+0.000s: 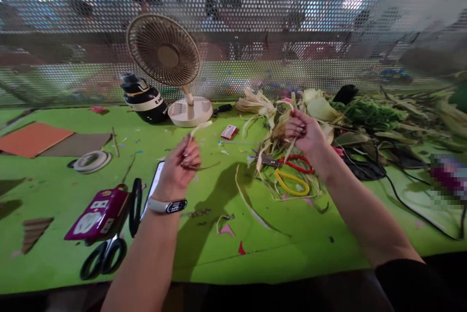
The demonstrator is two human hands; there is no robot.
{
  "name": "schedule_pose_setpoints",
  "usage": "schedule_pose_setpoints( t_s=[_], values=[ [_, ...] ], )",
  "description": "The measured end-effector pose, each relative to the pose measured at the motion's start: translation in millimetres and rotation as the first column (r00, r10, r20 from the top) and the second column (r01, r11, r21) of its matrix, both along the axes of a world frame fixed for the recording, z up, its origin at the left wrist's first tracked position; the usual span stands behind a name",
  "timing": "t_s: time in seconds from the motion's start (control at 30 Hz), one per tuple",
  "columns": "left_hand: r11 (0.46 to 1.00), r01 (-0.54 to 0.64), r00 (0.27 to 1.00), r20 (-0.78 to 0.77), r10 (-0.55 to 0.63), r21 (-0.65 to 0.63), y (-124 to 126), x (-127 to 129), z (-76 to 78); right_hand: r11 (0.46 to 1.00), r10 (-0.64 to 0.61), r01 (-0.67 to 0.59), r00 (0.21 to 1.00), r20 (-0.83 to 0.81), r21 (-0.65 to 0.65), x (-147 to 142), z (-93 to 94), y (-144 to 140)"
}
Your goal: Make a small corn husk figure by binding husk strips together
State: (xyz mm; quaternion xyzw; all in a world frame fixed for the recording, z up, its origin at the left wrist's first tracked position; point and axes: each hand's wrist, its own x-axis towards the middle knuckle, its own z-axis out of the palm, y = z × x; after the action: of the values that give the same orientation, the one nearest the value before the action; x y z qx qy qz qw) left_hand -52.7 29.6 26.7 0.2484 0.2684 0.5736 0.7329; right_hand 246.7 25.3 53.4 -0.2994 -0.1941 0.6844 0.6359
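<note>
My left hand (pixel 182 163) is raised above the green table (pixel 54 190), pinching a thin pale strip of dried corn husk (pixel 199 129) that sticks up from the fingers. A watch band sits on that wrist. My right hand (pixel 306 132) is held higher to the right, its fingers closed on several dried husk strips (pixel 280 132) that hang down toward the pile of husks (pixel 262 105). Below it lie red-handled scissors (pixel 297 163) and yellow-handled scissors (pixel 292 183).
A small beige fan (pixel 164 54) and a black-and-white bottle (pixel 144 98) stand at the back by a perforated screen. Black scissors (pixel 104 256), a magenta box (pixel 97 214), a phone (pixel 153 188), a tape roll (pixel 91 161), cardboard (pixel 31 139), green leaves (pixel 368 112) and a black cable (pixel 408 205) lie around.
</note>
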Motion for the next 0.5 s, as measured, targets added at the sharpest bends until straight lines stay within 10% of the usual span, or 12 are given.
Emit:
schedule_pose_setpoints(
  t_s=[0.13,0.33,0.5],
  values=[
    [0.969,-0.212,0.885,-0.447,0.134,-0.129,10,10,-15.0,0.988,0.040,-0.028,0.996,0.075,-0.150,-12,-0.8,-3],
    [0.992,-0.026,0.672,-0.737,-0.073,-0.122,12,8,-33.4,0.963,0.184,-0.122,0.948,0.258,-0.239,-48,-12.9,-16],
    [0.959,0.019,0.144,-0.949,0.279,0.284,4,10,-32.0,0.919,0.382,-0.329,0.879,0.286,-0.218,-67,-28.6,-27]
  ],
)
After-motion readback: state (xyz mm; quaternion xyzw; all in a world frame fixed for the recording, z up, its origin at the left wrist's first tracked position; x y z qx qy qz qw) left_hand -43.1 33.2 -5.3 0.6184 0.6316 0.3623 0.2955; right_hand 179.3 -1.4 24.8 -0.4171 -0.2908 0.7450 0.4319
